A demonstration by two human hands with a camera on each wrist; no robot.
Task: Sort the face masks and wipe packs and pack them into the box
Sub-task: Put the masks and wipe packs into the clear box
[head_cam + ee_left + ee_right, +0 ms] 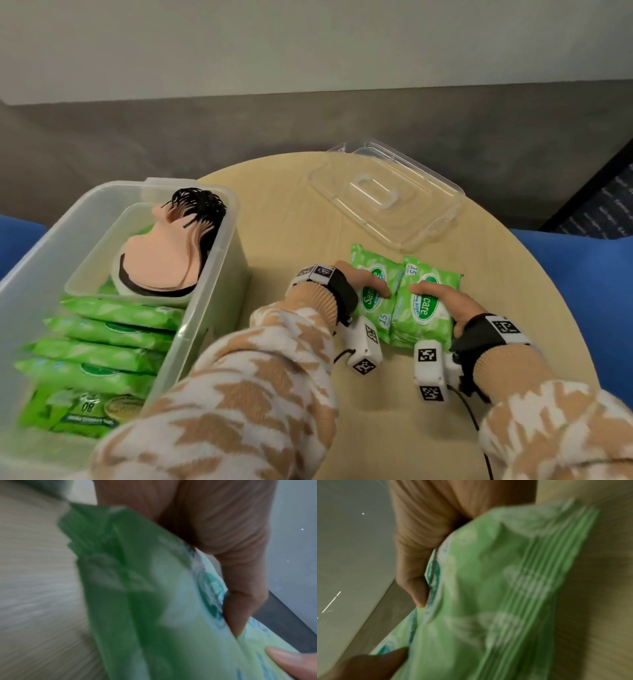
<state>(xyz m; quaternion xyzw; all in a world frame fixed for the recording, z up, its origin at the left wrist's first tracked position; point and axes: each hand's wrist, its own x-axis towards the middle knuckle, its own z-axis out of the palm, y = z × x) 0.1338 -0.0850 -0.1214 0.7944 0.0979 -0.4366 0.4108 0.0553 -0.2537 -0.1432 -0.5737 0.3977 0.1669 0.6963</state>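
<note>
Two small green wipe packs lie side by side on the round table. My left hand grips the left pack, thumb across its top. My right hand grips the right pack the same way. The left wrist view shows the left pack under my thumb, blurred. The right wrist view shows the right pack pinched by my thumb. The clear box at the left holds several larger wipe packs. A smaller tub of peach face masks sits in it.
The clear lid lies on the table's far side, just behind the two small packs. Blue seating shows past the table's right edge and at the far left. A dark floor and pale wall lie beyond.
</note>
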